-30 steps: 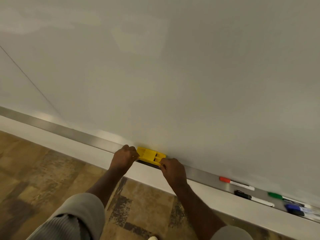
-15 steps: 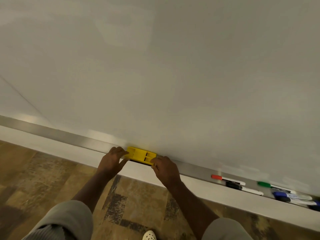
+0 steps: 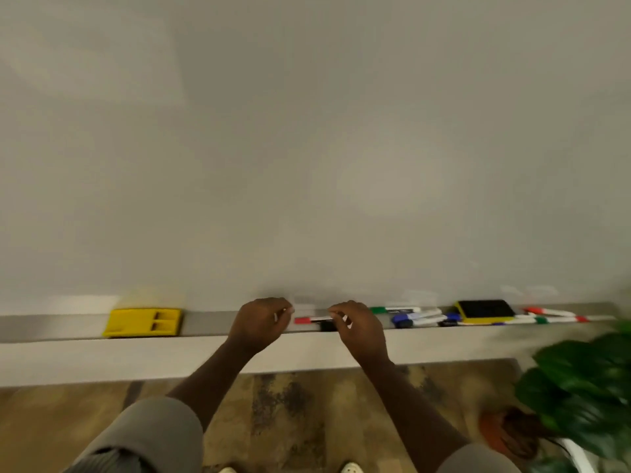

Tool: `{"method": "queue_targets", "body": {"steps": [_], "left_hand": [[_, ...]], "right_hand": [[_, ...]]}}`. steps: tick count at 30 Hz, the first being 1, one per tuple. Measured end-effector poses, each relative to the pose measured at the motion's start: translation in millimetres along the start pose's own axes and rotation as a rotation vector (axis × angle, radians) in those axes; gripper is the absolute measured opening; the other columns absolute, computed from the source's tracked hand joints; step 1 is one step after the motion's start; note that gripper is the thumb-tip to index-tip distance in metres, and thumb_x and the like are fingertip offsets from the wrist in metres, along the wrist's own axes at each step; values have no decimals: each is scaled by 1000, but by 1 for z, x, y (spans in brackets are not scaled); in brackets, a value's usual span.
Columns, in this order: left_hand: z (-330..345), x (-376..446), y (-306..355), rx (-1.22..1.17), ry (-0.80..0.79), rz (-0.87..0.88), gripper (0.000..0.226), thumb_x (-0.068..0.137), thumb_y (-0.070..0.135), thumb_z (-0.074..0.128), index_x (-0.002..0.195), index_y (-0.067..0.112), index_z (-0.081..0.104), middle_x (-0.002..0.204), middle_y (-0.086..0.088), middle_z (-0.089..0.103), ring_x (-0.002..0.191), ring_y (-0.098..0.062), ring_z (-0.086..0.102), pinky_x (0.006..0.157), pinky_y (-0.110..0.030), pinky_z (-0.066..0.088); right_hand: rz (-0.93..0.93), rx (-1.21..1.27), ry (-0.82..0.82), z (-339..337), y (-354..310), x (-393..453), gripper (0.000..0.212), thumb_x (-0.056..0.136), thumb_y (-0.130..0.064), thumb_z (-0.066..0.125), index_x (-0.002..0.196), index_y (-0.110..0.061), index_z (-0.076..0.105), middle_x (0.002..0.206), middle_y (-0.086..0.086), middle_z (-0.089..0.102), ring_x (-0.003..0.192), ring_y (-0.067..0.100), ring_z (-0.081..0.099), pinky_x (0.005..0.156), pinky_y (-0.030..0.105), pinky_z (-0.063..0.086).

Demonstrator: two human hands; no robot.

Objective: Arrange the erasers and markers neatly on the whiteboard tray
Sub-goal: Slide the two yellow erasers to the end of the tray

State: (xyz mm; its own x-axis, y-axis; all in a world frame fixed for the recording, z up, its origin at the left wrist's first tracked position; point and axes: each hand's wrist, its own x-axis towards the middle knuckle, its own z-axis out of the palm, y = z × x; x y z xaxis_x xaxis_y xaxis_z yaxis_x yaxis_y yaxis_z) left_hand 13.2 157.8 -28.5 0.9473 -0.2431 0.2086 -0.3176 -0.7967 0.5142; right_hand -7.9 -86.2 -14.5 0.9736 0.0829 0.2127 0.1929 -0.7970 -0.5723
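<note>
Shifted right along tray (image 3: 208, 324) since a second ago: both hands off yellow eraser (image 3: 143, 322), now lying flat and alone at left; left hand (image 3: 261, 322) and right hand (image 3: 358, 327) loosely curled, empty, either side of red marker (image 3: 312, 319). Judged early: one eraser placed; markers (image 3: 415, 317) heaped askew, second eraser (image 3: 485, 310) and more markers beyond unsorted. Bare tray between eraser and hands; plant (image 3: 580, 387) crowds right end.
</note>
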Motion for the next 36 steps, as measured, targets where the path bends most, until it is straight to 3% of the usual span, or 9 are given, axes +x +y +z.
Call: {"method": "queue_targets", "body": {"steps": [5,8,11,15,18,23,29,36], "left_hand": [[69,60,124,-143,-128,126,18,91,38,54,91,29,70,83,12,72,71,-8,61,63,-21,42],[106,88,192,-263,-212,92,21,92,37,53,89,25,71,82,8,73,68,-7,57,65,-27,48],[140,111,251,-525,-279,-95,19,92,25,58,84,17,73,78,1,74,63,-11,62,67,-33,57],[176,134,304,-913,-491,-571,14,94,22,57,103,15,65,98,-12,70,63,-25,65,58,-33,55],[194,146,326,-1078,-562,-764,25,95,31,59,111,13,58,106,-10,64,79,-29,68,62,-37,58],[223,159,340,-1054,-529,-881,38,96,30,57,122,3,55,121,-17,61,102,-34,65,80,-47,59],[234,168,344,-1059,-511,-957,37,96,27,55,124,2,55,120,-19,63,104,-35,65,85,-48,58],[232,166,351,-1114,-503,-987,35,96,19,59,126,1,52,124,-23,58,96,-34,66,69,-43,60]], "right_hand": [[132,-58,122,-92,86,-16,13,93,-21,62,99,-20,73,95,-4,72,85,13,62,76,30,54],[211,-90,195,-139,136,-26,12,93,-22,63,99,-19,73,96,-2,72,85,15,63,73,30,55],[310,-104,223,-177,186,-28,12,92,-20,63,98,-18,73,98,1,71,87,18,63,73,29,51],[483,-152,207,-215,248,-16,20,95,-25,58,105,-16,73,104,4,73,92,20,65,78,26,47],[595,-148,213,-235,282,-3,21,95,-26,58,105,-14,73,100,5,73,88,21,65,76,28,50],[766,-144,80,-247,320,16,31,97,-30,52,91,-8,73,89,13,72,75,22,61,70,27,45],[866,-48,16,-239,334,25,42,97,-35,53,92,3,70,90,19,70,87,32,65,81,37,51],[901,31,26,-234,325,23,40,96,-33,58,81,2,69,77,15,66,70,24,57,72,29,43]]}}
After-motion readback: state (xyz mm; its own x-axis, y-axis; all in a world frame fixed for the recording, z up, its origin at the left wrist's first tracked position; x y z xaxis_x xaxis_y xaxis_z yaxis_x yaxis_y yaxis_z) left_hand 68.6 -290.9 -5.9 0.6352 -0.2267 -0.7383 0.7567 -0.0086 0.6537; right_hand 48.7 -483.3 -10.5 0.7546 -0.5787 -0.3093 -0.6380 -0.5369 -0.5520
